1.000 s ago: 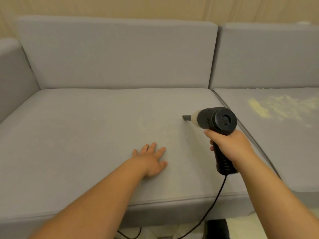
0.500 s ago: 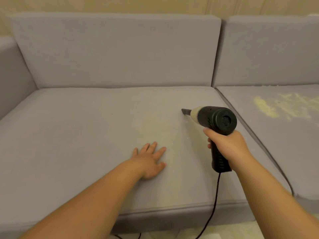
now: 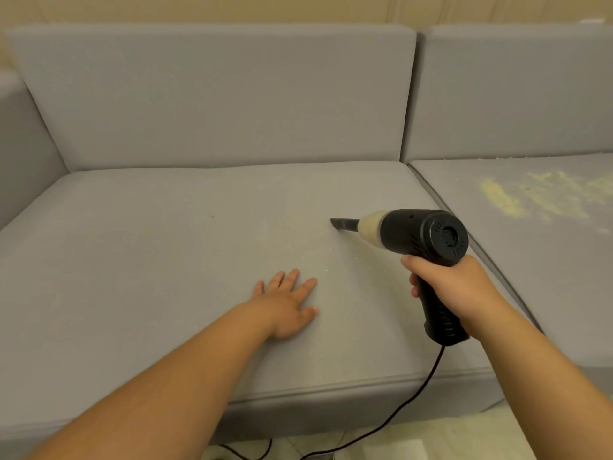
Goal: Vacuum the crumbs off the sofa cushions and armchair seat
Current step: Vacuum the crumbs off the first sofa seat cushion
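My right hand (image 3: 454, 290) grips the handle of a black handheld vacuum (image 3: 421, 232). Its narrow nozzle (image 3: 343, 224) points left and touches the grey left seat cushion (image 3: 166, 260). My left hand (image 3: 287, 303) rests flat on that cushion, fingers spread, a little left of and nearer than the nozzle. A few pale specks lie on this cushion near the nozzle. A broad patch of yellow crumbs (image 3: 537, 197) covers the right seat cushion (image 3: 547, 260).
Grey back cushions (image 3: 215, 94) stand behind the seats and a grey armrest (image 3: 23, 154) closes the left end. The vacuum's black cord (image 3: 414, 396) hangs over the sofa's front edge down to the pale floor (image 3: 431, 443).
The vacuum nozzle has slid a little to the left along the left cushion. My left hand has stayed in place.
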